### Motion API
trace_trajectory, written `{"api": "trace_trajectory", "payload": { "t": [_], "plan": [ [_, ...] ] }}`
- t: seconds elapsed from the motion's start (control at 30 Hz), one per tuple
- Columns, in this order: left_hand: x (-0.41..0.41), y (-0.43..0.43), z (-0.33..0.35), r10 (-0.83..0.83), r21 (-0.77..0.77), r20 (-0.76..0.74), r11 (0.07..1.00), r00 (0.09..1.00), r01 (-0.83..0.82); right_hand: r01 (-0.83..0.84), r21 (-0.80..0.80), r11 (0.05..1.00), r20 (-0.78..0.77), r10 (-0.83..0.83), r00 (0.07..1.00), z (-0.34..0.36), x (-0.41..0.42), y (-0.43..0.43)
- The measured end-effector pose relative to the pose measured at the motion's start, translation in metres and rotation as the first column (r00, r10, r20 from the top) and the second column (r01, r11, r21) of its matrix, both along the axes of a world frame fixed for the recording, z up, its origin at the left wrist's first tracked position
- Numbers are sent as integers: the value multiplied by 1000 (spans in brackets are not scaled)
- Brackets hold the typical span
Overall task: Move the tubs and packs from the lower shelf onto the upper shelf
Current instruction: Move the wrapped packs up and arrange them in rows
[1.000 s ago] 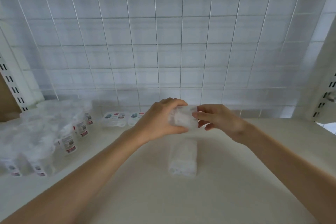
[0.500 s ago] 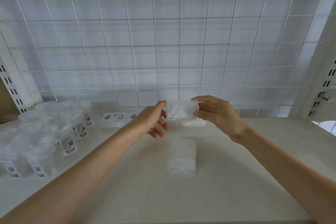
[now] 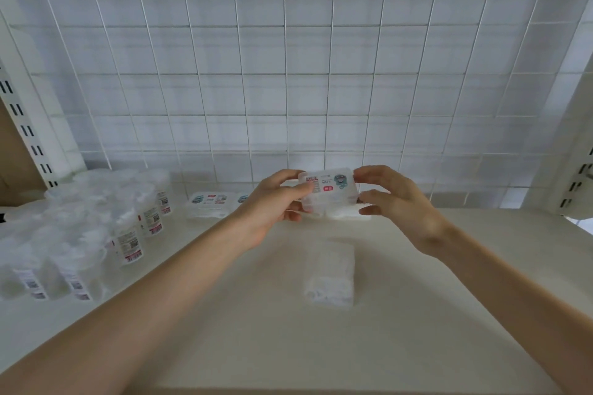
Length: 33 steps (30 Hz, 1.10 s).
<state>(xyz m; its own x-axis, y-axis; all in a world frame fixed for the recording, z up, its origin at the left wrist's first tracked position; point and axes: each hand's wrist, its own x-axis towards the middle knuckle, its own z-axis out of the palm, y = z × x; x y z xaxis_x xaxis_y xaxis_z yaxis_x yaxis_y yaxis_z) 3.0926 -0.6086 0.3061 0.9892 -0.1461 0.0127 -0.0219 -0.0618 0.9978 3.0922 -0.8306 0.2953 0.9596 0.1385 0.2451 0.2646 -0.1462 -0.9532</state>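
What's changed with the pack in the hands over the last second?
The small clear plastic pack with a printed label has been turned so its label faces the camera and moved slightly toward the wire grid back. The left hand, which let go briefly, grips it again; the right hand kept hold. The white pack lying on the shelf and the round clear tubs stayed put.

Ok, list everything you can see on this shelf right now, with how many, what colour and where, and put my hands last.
held tub: one, clear with a printed label, between both hands above the shelf's rear middle
flat tubs: at least two, clear, labelled, by the back wall left of centre
soft pack: one, white, lying mid-shelf
bottles: many, exact count unclear, clear with white labels, left side
shelf: one, cream
wire grid: one, white, behind
left hand: grips the tub's left edge
right hand: grips its right edge
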Motion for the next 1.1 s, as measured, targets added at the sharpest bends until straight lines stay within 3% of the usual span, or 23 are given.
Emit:
{"api": "trace_trajectory", "payload": {
  "t": [0.1, 0.2, 0.37, 0.63, 0.83, 0.97, 1.1],
  "plan": [
    [-2, 0, -1, -36, 30, 47, 999, 998, 34, 9, 73, 997, -72, -4, 997, 2, -1, 1],
    [-4, -3, -3, -64, 80, 79, 995, 995, 58, -7, 17, 1000, -121, 9, 993, 2, -3, 3],
    [-4, -9, -7, -55, 96, 70, 994, 996, 48, -64, -32, 997, -120, 60, 991, 1, -6, 6],
    [-5, -10, -10, -115, 93, 25, 989, 993, 112, -64, 107, 992, -153, 80, 985, 4, -6, 6],
    [-6, -14, -16, -138, 86, 69, 987, 988, 132, -63, 54, 997, -132, 70, 989, 1, -5, 5],
    [-3, -13, -16, -51, 9, 98, 999, 994, 50, -26, -106, 994, -24, 24, 999, 0, -2, 1],
    [-1, -12, -16, 13, -21, 103, 1000, 995, -11, 144, -458, 877, 334, 20, 942, -1, -2, -7]
  ]
}}
